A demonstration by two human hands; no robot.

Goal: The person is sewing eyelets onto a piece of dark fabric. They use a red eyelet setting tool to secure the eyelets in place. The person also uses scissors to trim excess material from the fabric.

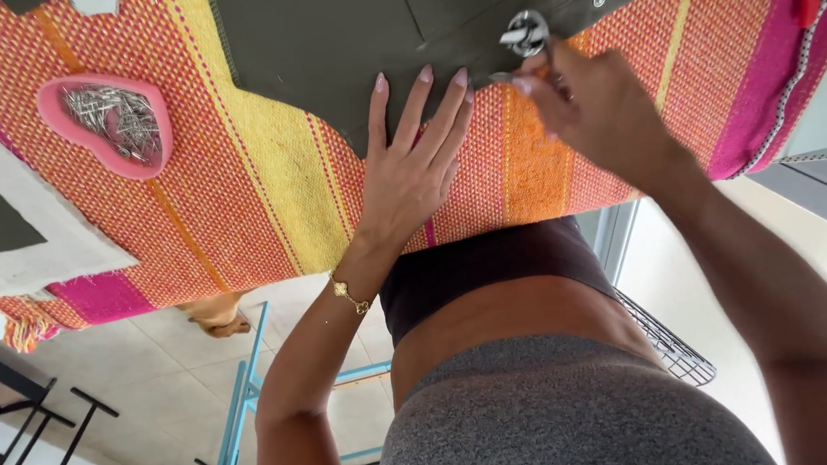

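The left hand (pixel 411 172) is lying flat, fingers spread, its fingertips pressing on the near edge of the green fabric (pixel 331 50); its grip is wide open and holding nothing. A gold bracelet (pixel 349 294) is hanging at its wrist. The right hand (pixel 585 104) is reaching in from the right, its fingertips pinched together just below the metal clasp (pixel 525 32) on the fabric's flap; its grip is nearly closed, though what it is pinching is too small to tell. The clasp is sitting on the fabric's near right corner, just beside a small round snap (pixel 599 0) on the flap. The fabric is lying on the far middle of the surface (pixel 244 193), which is covered by a woven cloth striped in orange, yellow and pink. To the left, well apart from both hands, a pink heart-shaped dish (pixel 104 125) is holding a heap of silver pins (pixel 116 117). A pale board (pixel 42 239) with a dark panel is lying at the left edge.
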